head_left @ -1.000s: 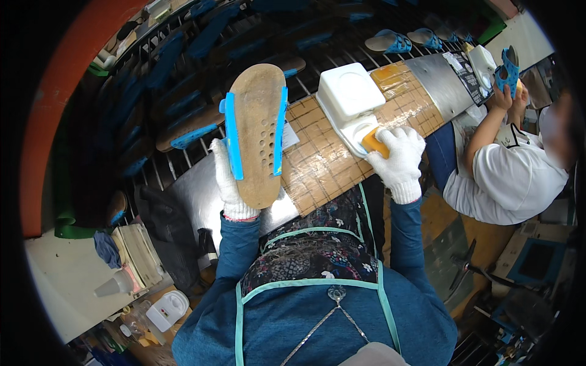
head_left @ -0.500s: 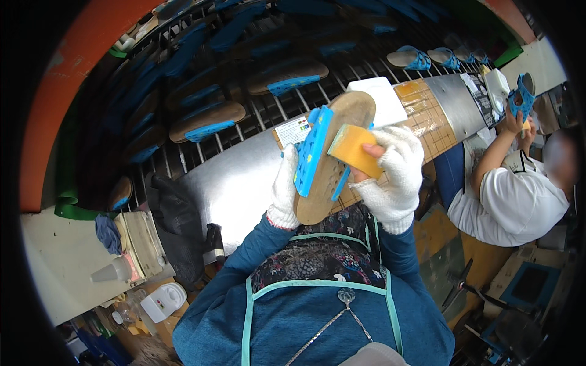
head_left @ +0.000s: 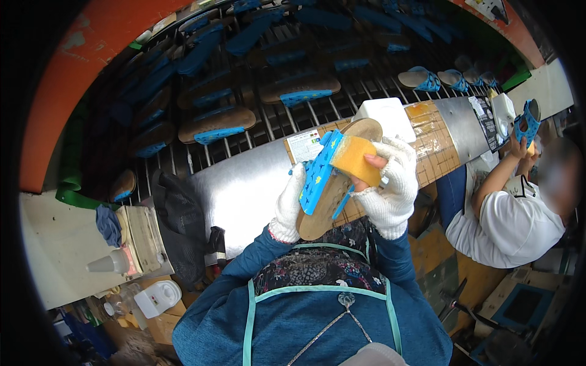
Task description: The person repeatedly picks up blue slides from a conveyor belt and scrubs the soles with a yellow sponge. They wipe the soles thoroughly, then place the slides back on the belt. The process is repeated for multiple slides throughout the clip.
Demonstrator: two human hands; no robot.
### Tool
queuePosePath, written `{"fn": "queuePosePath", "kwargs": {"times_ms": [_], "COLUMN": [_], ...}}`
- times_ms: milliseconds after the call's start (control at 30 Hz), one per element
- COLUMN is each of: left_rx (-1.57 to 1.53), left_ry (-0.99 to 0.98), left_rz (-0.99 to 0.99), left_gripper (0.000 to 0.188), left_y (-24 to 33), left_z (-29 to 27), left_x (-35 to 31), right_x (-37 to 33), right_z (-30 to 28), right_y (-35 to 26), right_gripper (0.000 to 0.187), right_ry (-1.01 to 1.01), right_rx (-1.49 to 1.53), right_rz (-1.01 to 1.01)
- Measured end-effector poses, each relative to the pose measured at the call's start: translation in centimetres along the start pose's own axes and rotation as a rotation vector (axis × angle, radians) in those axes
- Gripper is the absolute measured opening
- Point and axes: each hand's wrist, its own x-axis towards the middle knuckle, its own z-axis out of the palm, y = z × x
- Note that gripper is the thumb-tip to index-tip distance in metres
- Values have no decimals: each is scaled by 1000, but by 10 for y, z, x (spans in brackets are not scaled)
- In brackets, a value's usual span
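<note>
In front of my chest, my left hand [head_left: 288,204], in a white knit glove, grips a sandal by its left side. The sandal has a tan footbed [head_left: 318,221] and blue patterned upper pieces [head_left: 318,180] along its edges. My right hand [head_left: 394,192], gloved with bare fingertips showing, pinches a yellow sponge [head_left: 354,163]. The sponge lies over the footbed, against the edge of the left blue piece. It hides the middle of the footbed; whether it presses on the surface I cannot tell.
Beyond the metal ledge [head_left: 238,189], a rack of rods [head_left: 314,113] carries several sandals [head_left: 217,125]. A white container [head_left: 384,117] and taped cardboard [head_left: 433,137] sit on the ledge. Dark cloth [head_left: 177,226] hangs left. At right, a co-worker [head_left: 506,213] holds another sandal [head_left: 527,125].
The sandal has turned slightly, showing more of its left blue piece. The sponge has shifted toward that piece and now covers part of its edge. Both hands keep their holds.
</note>
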Motion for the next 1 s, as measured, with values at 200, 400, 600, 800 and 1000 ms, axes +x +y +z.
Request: {"fn": "queuePosePath", "kwargs": {"times_ms": [200, 400, 600, 800, 1000], "left_rx": [42, 10, 18, 0, 46], "left_ry": [0, 21, 22, -8, -12], "left_rz": [-1, -1, 12, -1, 43], "left_gripper": [75, 72, 68, 69, 78], "left_y": [4, 7, 11, 13, 11], "left_z": [3, 7, 16, 23, 31], "left_x": [-1, 0, 2, 11, 32], "right_x": [3, 7, 5, -3, -10], "right_z": [1, -3, -4, -5, -7], "right_y": [4, 4, 2, 2, -1], "right_gripper": [52, 51, 50, 51, 49], "right_ry": [0, -61, -76, -100, -134], "right_rx": [-21, -13, -1, 29, 81], "right_rz": [12, 7, -8, -25, -44]}}
